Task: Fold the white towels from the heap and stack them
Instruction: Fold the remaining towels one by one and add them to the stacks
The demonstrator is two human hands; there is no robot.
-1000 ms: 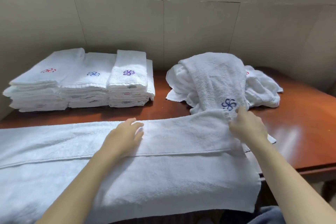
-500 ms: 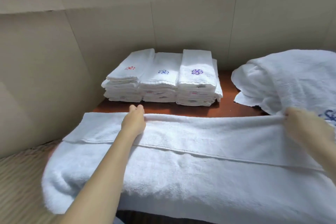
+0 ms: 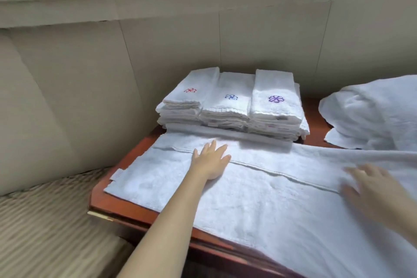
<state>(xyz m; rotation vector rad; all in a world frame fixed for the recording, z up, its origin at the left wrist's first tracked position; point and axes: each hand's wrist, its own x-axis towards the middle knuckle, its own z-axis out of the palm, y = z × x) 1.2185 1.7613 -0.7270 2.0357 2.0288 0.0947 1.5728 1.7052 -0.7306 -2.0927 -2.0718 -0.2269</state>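
A long white terry towel (image 3: 270, 205) lies spread lengthwise across a reddish-brown polished wooden table (image 3: 117, 209). Its left end sits near the table's left edge and its right part runs out of view. The far strip of the towel is folded over toward the near side, and the hem of that flap runs as a raised line from left to right. On the right, the towel's near part drapes over the near table edge.

The left hand (image 3: 211, 162) rests flat on the towel, palm down with the fingers straight and spread, lying across the hem line and gripping nothing. The right hand (image 3: 370, 187) is blurred. It also lies on the towel just by the hem farther right, with the fingers stretched out and apart and nothing clasped in them.

Just beyond the towel's far edge, against the beige panelled wall (image 3: 171, 52), stands a stack of folded white towels (image 3: 232, 115) in three columns side by side. The top pieces carry embroidered pinwheel marks: red (image 3: 190, 90) on the left, blue (image 3: 231, 97) in the middle and purple (image 3: 276, 98) on the right.

A rumpled heap of unfolded white towels (image 3: 372, 115) sits at the far right of the table, apart from the stack and cut off by the frame edge. A striped beige cushion (image 3: 45, 221) lies left of the table.
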